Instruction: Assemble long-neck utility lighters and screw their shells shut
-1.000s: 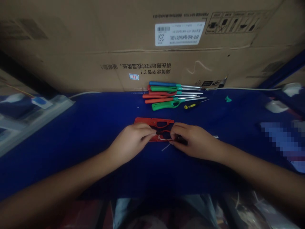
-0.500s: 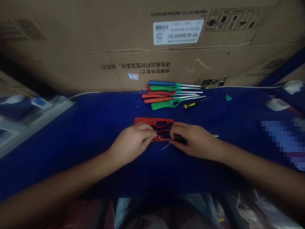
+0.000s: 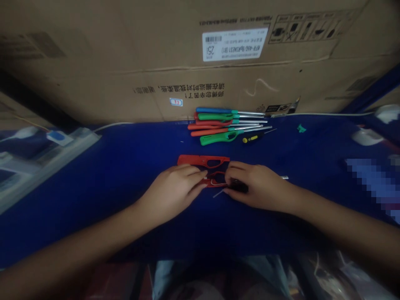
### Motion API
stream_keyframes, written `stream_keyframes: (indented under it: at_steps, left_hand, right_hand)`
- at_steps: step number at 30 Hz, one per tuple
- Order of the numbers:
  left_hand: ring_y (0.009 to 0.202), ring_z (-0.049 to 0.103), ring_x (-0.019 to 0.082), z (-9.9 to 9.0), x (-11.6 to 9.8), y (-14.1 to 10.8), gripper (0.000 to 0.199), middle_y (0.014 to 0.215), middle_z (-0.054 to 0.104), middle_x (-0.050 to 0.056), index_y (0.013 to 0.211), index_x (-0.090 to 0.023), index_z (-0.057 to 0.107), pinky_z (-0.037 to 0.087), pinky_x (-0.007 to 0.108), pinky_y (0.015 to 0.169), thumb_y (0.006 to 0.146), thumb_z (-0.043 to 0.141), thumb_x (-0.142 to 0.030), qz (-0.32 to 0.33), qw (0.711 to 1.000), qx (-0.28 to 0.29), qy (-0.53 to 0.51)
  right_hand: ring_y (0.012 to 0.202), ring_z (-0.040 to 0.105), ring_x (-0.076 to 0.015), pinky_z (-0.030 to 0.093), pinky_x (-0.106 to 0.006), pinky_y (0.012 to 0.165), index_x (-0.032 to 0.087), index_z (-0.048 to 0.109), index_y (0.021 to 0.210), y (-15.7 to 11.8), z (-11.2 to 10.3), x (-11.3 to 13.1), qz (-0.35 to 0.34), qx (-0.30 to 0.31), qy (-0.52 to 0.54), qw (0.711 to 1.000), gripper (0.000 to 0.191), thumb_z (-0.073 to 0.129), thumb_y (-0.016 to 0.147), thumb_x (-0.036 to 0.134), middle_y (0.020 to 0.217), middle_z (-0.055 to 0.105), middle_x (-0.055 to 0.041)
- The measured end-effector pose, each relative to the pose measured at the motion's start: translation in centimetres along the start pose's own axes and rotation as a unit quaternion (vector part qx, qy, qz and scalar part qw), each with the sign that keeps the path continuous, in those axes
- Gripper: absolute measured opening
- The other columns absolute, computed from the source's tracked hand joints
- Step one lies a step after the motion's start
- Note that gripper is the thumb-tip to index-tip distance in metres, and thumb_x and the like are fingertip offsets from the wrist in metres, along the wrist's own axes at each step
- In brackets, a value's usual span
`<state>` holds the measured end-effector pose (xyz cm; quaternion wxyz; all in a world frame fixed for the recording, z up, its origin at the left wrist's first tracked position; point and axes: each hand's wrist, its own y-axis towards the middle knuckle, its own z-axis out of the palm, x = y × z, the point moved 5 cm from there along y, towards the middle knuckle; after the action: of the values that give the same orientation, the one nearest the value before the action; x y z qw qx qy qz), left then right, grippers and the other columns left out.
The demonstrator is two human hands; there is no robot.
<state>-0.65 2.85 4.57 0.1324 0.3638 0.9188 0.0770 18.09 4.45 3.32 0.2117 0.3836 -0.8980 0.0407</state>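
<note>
Between my hands lies an opened red stick lighter half (image 3: 221,182), with a pale wire running along it. My left hand (image 3: 175,185) pinches its handle end, thumb against fingertips. My right hand (image 3: 256,183) closes round its front end, hiding most of that part. A bright metal tip (image 3: 284,178) shows beyond the right wrist. From under the right fingertips a thin translucent strip (image 3: 218,193) sticks out. Just behind, the other red casing half (image 3: 195,159) lies flat on the table, partly covered by the left fingers.
Behind my hands, several stick lighters (image 3: 215,138) in blue, green and red lie in a pile, with a small yellow and black screwdriver (image 3: 251,139) beside them. A green scrap (image 3: 301,128) is farther right. The cardboard (image 3: 125,87) stands along the blue table's (image 3: 131,154) back.
The view has shifted slightly. My left fingertips have moved a little at the handle end, where a small pale part now shows. My right hand keeps its hold.
</note>
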Motion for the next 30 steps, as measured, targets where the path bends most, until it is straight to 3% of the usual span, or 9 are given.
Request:
stream_keyframes:
  at_steps: [4,10,13,18,25,30]
  left_hand:
    - [0.1,0.068,0.022,0.1,-0.2,-0.1,0.029,0.114,0.07,0.006,0.123,-0.023,0.069,0.057,0.036,0.085,0.098,0.059,-0.032,0.009,1.0,0.015,0.008]
    - [0.092,0.066,0.025,0.0,-1.0,0.2,0.025,0.097,0.067,0.007,0.119,-0.019,0.07,0.057,0.042,0.079,0.098,0.057,-0.023,0.046,0.994,0.061,0.082]
    - [0.092,0.065,0.022,0.1,-1.0,0.3,0.022,0.096,0.066,0.007,0.113,-0.018,0.071,0.057,0.039,0.083,0.099,0.054,-0.022,0.039,0.997,0.053,0.035]
    - [0.095,0.065,0.019,0.8,-0.5,0.1,0.022,0.108,0.066,0.007,0.115,-0.017,0.07,0.056,0.035,0.088,0.1,0.056,-0.025,0.018,0.997,0.021,-0.067]
    - [0.095,0.065,0.02,1.0,-1.1,0.2,0.018,0.102,0.066,0.007,0.102,-0.016,0.072,0.058,0.035,0.086,0.099,0.055,-0.022,0.008,0.997,0.011,-0.073]
    - [0.099,0.064,0.021,1.2,-1.1,0.1,0.022,0.106,0.067,0.007,0.115,-0.017,0.07,0.057,0.036,0.09,0.099,0.057,-0.022,0.012,0.996,0.013,-0.086]
  right_hand:
    - [0.069,0.055,-0.0104,0.035,-0.025,0.059,0.021,0.057,0.089,-0.1,-0.1,0.0,-0.003,-0.005,-0.004,1.0,0.011,0.062,0.092,0.03,0.093,0.059,0.0009]
    - [0.073,0.06,-0.013,0.04,-0.026,0.061,0.02,0.061,0.091,0.0,-0.4,0.4,-0.01,0.001,0.005,1.0,0.023,0.057,0.097,0.042,0.095,0.062,-0.0025]
    - [0.079,0.063,-0.015,0.043,-0.027,0.066,0.02,0.064,0.093,0.1,-0.4,0.4,-0.01,-0.01,0.007,1.0,0.025,0.047,0.102,0.035,0.095,0.064,-0.0044]
    - [0.076,0.062,-0.0143,0.043,-0.026,0.064,0.019,0.062,0.092,0.1,-0.4,-0.2,0.021,-0.047,-0.008,0.999,0.007,0.057,0.094,0.024,0.091,0.065,-0.0019]
    - [0.082,0.066,-0.0166,0.047,-0.027,0.07,0.018,0.068,0.095,0.3,0.0,-0.1,0.026,-0.061,-0.022,0.998,0.015,0.053,0.095,0.02,0.097,0.069,-0.0053]
    - [0.077,0.065,-0.015,0.048,-0.027,0.07,0.017,0.07,0.091,0.4,0.0,-0.2,0.024,-0.08,0.023,0.996,0.014,0.056,0.094,0.016,0.091,0.07,-0.0045]
